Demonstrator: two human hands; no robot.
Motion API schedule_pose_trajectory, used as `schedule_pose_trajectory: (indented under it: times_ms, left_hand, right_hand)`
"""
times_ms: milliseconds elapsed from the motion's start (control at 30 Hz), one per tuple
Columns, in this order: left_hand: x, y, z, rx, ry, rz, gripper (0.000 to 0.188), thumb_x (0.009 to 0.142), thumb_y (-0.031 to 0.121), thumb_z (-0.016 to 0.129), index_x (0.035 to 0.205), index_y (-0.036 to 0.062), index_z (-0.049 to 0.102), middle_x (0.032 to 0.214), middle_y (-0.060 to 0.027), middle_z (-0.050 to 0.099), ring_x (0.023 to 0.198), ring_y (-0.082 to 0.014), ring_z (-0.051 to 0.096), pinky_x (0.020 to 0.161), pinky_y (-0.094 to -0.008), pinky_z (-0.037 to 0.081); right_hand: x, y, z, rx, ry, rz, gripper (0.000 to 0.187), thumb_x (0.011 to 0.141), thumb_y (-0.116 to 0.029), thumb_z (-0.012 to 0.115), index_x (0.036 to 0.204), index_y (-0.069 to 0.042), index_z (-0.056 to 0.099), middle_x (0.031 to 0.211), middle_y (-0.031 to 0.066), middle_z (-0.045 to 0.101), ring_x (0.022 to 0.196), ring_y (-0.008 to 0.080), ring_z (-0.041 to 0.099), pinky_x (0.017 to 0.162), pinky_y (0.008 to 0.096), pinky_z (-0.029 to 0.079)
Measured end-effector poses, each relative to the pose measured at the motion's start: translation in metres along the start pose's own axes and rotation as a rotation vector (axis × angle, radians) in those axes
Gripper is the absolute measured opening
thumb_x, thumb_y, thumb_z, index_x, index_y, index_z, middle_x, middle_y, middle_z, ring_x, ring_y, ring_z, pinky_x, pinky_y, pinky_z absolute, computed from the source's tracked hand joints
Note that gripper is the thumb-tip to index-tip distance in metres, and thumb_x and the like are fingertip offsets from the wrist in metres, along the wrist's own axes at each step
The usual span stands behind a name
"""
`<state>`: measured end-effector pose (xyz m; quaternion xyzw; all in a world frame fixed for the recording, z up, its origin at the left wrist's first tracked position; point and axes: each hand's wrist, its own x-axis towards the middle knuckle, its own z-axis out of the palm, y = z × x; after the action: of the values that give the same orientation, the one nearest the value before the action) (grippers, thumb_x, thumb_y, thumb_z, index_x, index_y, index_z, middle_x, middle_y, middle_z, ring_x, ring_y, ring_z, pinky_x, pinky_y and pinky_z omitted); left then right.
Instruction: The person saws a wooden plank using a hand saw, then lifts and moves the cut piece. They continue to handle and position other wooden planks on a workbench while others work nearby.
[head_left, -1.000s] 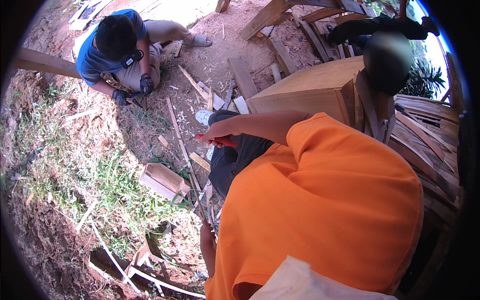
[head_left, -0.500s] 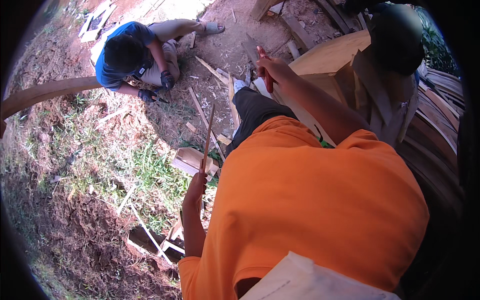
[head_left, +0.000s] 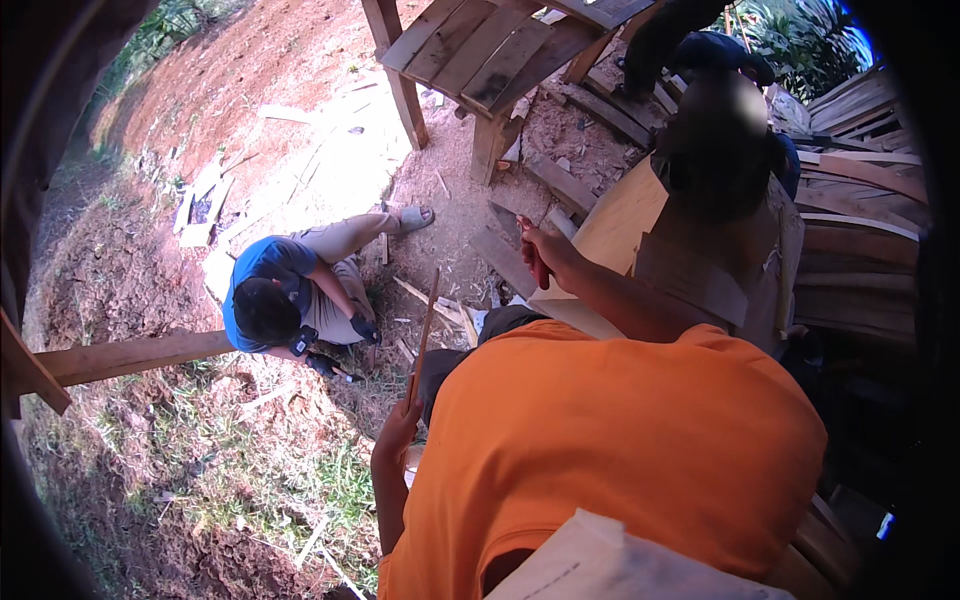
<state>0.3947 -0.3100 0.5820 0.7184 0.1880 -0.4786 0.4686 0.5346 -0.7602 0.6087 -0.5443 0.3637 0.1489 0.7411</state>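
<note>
My left hand (head_left: 400, 426) is closed round the lower part of a long, thin wooden strip (head_left: 427, 325). The strip stands nearly upright, away from the knife. In my right hand (head_left: 553, 254) is a knife with a red handle (head_left: 538, 268), its short grey blade (head_left: 503, 214) pointing up and to the left. My right arm reaches out over the side of a large pale wooden block or panel (head_left: 632, 200). My orange shirt (head_left: 610, 440) fills the lower middle and hides what lies beneath.
At left a co-worker in a blue shirt (head_left: 272, 258) sits on the ground, dark-gloved hands low. A beam (head_left: 140, 358) runs beside them. Another person (head_left: 715, 140) bends over the wood at right. Behind stands a plank bench (head_left: 480, 60); curved boards (head_left: 860, 240) are stacked far right.
My view has tilted up, so the scene sits lower and the plank bench shows. Both hands keep hold of the strip and the knife.
</note>
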Motion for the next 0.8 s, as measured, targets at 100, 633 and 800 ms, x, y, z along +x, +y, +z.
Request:
schedule_pose_trajectory:
  times_ms: [100,633,800]
  left_hand:
    - [0.015,0.028,-0.009,-0.046,0.035,0.111,0.049,0.1,0.054,0.061,0.112,0.0066,0.058,0.07,0.0036,0.046,0.058,-0.0073,0.046,0.051,-0.0271,0.038]
    - [0.139,0.252,-0.063,0.296,-0.256,0.287,0.043,0.102,0.047,0.062,0.104,0.0045,0.059,0.075,0.0046,0.048,0.062,-0.0051,0.046,0.051,-0.0254,0.038]
    - [0.229,0.264,-0.085,0.459,-0.228,0.494,0.042,0.1,0.044,0.065,0.105,0.0022,0.059,0.08,0.002,0.052,0.07,-0.008,0.048,0.059,-0.0275,0.041]
  right_hand:
    - [0.013,-0.001,-0.01,0.132,0.031,0.006,0.025,0.097,-0.029,0.057,0.092,-0.006,0.062,0.075,0.0039,0.061,0.066,0.016,0.06,0.062,0.0337,0.049]
    - [0.025,0.013,-0.044,0.418,0.23,-0.085,0.019,0.096,-0.025,0.061,0.094,-0.006,0.061,0.079,0.0044,0.061,0.072,0.0173,0.06,0.07,0.0334,0.049]
    - [0.038,0.006,-0.048,0.42,0.258,-0.071,0.017,0.097,-0.019,0.056,0.099,-0.004,0.061,0.081,0.005,0.061,0.073,0.0182,0.06,0.073,0.0337,0.049]
